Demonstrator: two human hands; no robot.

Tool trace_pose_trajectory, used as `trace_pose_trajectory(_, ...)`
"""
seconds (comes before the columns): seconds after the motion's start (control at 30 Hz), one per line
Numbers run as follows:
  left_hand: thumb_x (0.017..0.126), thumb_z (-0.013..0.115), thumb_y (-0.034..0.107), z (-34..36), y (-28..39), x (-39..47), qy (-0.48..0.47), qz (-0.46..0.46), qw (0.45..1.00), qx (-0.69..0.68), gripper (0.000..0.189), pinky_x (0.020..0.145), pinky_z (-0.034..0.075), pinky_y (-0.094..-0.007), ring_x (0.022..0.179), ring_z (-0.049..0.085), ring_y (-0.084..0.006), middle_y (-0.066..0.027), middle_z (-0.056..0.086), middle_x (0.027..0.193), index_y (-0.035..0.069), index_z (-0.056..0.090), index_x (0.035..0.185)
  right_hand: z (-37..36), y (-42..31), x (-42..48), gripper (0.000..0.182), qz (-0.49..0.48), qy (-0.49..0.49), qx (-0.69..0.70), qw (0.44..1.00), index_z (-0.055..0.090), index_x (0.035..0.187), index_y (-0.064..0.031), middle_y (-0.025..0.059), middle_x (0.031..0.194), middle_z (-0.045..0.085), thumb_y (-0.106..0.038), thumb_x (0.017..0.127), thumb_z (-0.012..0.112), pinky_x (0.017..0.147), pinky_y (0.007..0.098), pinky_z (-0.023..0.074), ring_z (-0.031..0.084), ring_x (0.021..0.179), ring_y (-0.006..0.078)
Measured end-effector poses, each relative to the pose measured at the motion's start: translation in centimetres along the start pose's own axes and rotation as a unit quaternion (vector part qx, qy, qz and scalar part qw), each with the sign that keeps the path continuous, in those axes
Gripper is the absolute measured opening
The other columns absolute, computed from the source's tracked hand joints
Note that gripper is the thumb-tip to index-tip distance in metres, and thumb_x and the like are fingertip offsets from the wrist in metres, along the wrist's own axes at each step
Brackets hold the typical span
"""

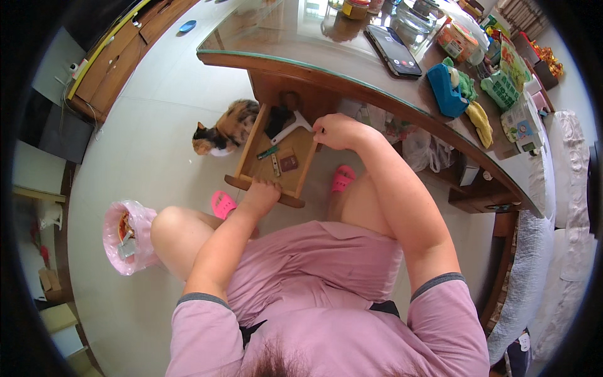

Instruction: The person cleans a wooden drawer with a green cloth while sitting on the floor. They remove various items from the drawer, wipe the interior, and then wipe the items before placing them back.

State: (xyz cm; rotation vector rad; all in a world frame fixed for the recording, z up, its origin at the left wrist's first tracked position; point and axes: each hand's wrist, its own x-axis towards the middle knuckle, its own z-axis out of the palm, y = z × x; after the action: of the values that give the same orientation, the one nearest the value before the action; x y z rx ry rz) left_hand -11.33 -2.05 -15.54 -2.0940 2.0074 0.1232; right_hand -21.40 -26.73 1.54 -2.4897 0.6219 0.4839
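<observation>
A wooden drawer (297,181) is pulled out from under the glass-topped wooden table. My left hand (264,194) lies over the drawer's front edge, fingers curled inside it. At the drawer's right side, my right hand (338,132) has its fingers closed near the end of a white T-shaped tool (286,133); whether it grips the tool or the drawer's side I cannot tell. Inside the drawer lie a green object (267,152), a nail clipper-like metal item (275,165), a small dark red packet (289,163) and something black (278,120) at the back.
A calico cat (231,127) is on the floor left of the drawer. A lined bin (151,235) stands by my left knee. The table's glass top (292,52) holds a phone (393,51), a blue tape dispenser (445,92), jars and packages. Plastic bags (424,151) sit below it.
</observation>
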Motion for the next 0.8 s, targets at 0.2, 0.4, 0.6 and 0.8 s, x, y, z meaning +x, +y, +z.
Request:
trace_pose_trajectory(0.2, 0.084, 0.061, 0.011, -1.7, -0.5, 0.3, -0.077, 0.065, 0.995, -0.027, 0.019, 0.086, 0.051, -0.0568, 0.092, 0.07, -0.0288, -0.0129, 0.072, 0.094, 0.005, 0.066, 0.101, 0.3, -0.5, 0.3, 0.036, 0.026, -0.02, 0.006, 0.999, 0.067, 0.117, -0.0069, 0.0166, 0.112, 0.069, -0.027, 0.088, 0.062, 0.089, 0.0422, 0.0511, 0.064, 0.105, 0.0345)
trace_pose_trajectory(0.4, 0.081, 0.063, 0.011, -1.3, 0.3, -0.5, -0.065, 0.027, 0.996, -0.048, 0.034, 0.084, 0.052, -0.0509, 0.096, 0.068, -0.0321, -0.0154, 0.069, 0.102, 0.002, 0.062, 0.113, 0.4, -0.4, 0.5, 0.028, 0.003, -0.016, 0.016, 1.0, 0.069, 0.104, -0.0047, 0.0126, 0.083, 0.071, -0.026, 0.089, 0.06, 0.074, 0.0419, 0.0519, 0.067, 0.08, 0.03)
trace_pose_trajectory(0.6, 0.089, 0.056, 0.015, 4.2, 0.9, 0.1, 0.022, 0.008, 1.0, 0.01, 0.021, 0.09, 0.049, -0.0615, 0.094, 0.069, -0.0339, -0.013, 0.072, 0.097, 0.007, 0.065, 0.107, 0.9, 0.1, 1.5, 0.03, 0.035, -0.043, 0.042, 0.998, 0.068, 0.11, -0.0054, 0.0116, 0.08, 0.07, -0.027, 0.091, 0.06, 0.07, 0.039, 0.0523, 0.067, 0.072, 0.0228)
trace_pose_trajectory(0.8, 0.091, 0.054, 0.016, 3.8, 0.7, 1.1, -0.06, 0.029, 0.997, -0.026, 0.024, 0.083, 0.054, -0.0565, 0.099, 0.07, -0.0291, -0.0115, 0.072, 0.106, 0.007, 0.067, 0.109, 1.5, 1.9, 1.7, 0.032, 0.027, -0.044, 0.088, 0.995, 0.066, 0.115, -0.005, 0.0093, 0.083, 0.071, -0.027, 0.092, 0.06, 0.067, 0.0385, 0.0535, 0.069, 0.072, 0.0198)
